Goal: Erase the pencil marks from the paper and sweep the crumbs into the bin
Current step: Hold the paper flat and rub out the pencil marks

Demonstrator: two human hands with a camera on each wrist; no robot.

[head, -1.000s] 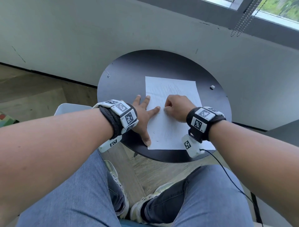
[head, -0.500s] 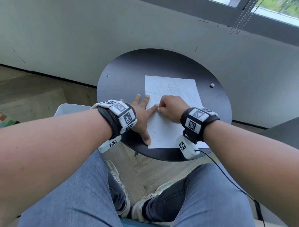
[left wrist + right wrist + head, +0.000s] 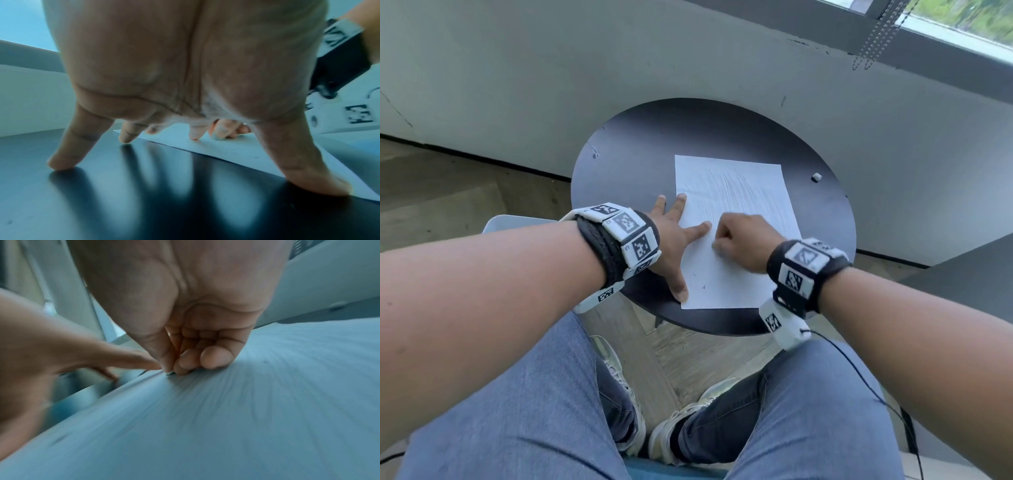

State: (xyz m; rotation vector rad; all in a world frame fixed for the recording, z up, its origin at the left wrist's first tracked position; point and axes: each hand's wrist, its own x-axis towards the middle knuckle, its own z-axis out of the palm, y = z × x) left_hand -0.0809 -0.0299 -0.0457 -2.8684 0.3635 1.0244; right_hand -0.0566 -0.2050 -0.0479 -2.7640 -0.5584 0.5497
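Paper (image 3: 736, 219) covered in faint pencil strokes lies flat on a round black counter (image 3: 626, 164), near its front edge. The left hand (image 3: 671, 236), fingers spread wide and straight, presses down across the sheet's left edge, thumb near the front corner, little finger on the bare counter. The right hand (image 3: 743, 240) is curled into a loose fist on the middle of the sheet, fingertips (image 3: 185, 363) pinching something small against the paper, too hidden and blurred to name. A small white block (image 3: 816, 177) sits apart on the counter, right of the sheet. Both wrists carry marker-covered bands
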